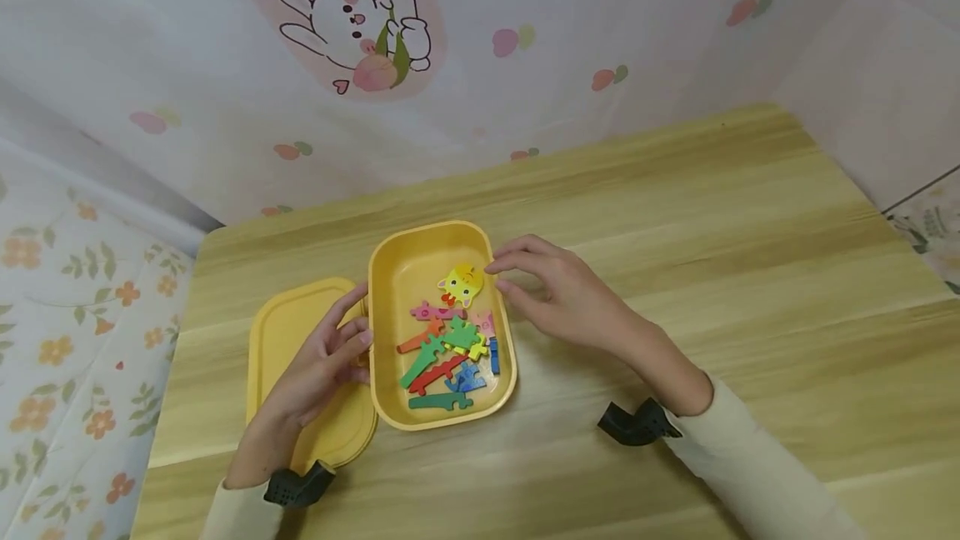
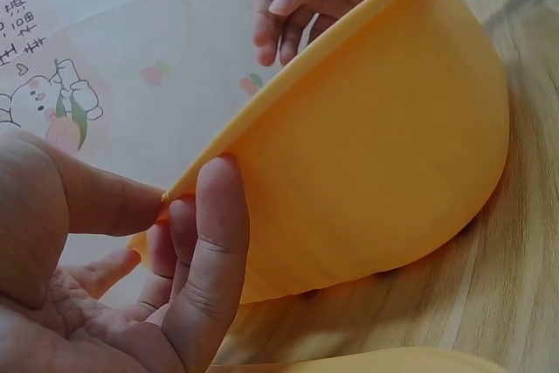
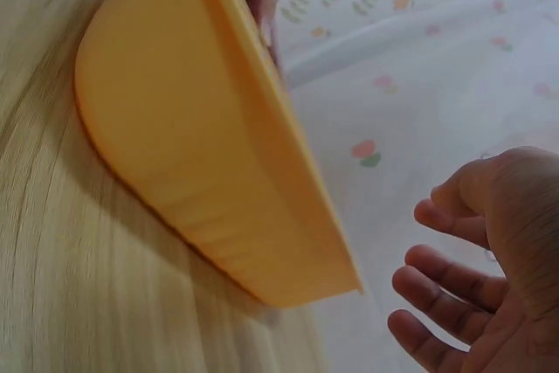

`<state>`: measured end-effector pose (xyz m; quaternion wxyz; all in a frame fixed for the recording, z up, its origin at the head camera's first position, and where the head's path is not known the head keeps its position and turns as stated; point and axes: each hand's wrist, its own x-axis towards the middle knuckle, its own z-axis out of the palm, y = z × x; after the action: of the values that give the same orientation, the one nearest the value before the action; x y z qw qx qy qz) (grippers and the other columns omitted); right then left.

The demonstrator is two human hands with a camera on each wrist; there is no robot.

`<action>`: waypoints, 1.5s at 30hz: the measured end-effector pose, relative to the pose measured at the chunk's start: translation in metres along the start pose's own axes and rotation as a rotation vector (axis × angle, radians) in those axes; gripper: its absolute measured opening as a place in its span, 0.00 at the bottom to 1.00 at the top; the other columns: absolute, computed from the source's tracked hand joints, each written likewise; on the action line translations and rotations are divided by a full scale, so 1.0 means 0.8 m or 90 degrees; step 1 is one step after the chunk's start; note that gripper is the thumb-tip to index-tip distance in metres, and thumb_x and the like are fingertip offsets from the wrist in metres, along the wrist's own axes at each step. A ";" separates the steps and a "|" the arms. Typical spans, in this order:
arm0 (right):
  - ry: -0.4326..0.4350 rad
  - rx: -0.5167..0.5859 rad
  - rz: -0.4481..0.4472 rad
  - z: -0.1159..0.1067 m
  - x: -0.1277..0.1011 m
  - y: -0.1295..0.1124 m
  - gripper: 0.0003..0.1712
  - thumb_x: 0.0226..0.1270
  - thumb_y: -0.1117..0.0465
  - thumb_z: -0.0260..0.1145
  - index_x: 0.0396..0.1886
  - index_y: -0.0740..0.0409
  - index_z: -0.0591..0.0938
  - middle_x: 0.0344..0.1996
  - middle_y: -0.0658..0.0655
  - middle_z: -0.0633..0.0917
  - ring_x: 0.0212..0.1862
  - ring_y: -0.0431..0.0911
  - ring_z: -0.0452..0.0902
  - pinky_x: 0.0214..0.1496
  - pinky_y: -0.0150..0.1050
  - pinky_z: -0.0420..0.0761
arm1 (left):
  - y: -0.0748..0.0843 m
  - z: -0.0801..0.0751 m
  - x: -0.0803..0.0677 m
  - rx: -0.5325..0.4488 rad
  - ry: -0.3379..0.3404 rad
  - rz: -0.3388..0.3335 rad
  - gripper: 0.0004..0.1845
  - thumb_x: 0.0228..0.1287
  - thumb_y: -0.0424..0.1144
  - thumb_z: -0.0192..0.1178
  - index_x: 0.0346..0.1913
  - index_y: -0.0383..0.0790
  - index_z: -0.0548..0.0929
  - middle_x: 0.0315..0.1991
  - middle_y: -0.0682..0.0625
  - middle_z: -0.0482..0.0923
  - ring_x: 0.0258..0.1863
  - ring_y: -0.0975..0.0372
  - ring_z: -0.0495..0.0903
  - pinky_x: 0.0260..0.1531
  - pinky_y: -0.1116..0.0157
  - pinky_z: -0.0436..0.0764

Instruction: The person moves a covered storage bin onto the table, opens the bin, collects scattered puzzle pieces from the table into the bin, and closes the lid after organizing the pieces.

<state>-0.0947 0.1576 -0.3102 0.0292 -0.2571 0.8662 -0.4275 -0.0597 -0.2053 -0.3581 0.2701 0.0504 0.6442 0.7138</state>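
Note:
A yellow plastic box [image 1: 390, 273] stands on the table, with several colourful puzzle pieces lying inside it. Among them are a yellow animal-head piece [image 1: 462, 284] near the far right, a pink piece [image 1: 431, 312], a green piece [image 1: 441, 401] and a blue piece [image 1: 468, 378]. My left hand [image 1: 322, 357] pinches the box's left rim between thumb and fingers, as the left wrist view [image 2: 183, 259] shows. At the box's right rim hovers my right hand [image 1: 555, 290], its fingers loosely bent and holding nothing. In the right wrist view those fingers [image 3: 445, 294] are apart from the box wall.
A yellow lid [image 1: 288, 332] lies on the wooden table [image 1: 675, 223] to the left, partly under my left hand and the box. Patterned cloth [image 1: 480, 65] hangs behind the table's back edge, and floral cloth [image 1: 67, 373] lies along the left side.

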 end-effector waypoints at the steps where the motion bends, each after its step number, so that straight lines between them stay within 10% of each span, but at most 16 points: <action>1: -0.002 0.003 0.005 -0.001 -0.001 0.002 0.13 0.77 0.59 0.68 0.57 0.54 0.88 0.60 0.53 0.85 0.66 0.50 0.81 0.70 0.50 0.84 | 0.000 0.001 -0.001 0.002 0.000 -0.002 0.38 0.84 0.31 0.50 0.87 0.49 0.46 0.49 0.58 0.79 0.41 0.69 0.83 0.34 0.68 0.90; 45: 0.011 0.007 -0.001 -0.005 0.006 0.017 0.14 0.77 0.61 0.67 0.59 0.56 0.87 0.62 0.59 0.85 0.67 0.53 0.81 0.72 0.55 0.81 | -0.001 -0.002 0.000 -0.004 0.015 -0.002 0.36 0.84 0.32 0.49 0.86 0.46 0.47 0.48 0.58 0.78 0.40 0.69 0.82 0.33 0.70 0.89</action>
<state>-0.1056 0.1649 -0.3170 0.0226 -0.2538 0.8638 -0.4346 -0.0598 -0.2068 -0.3589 0.2638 0.0399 0.6449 0.7162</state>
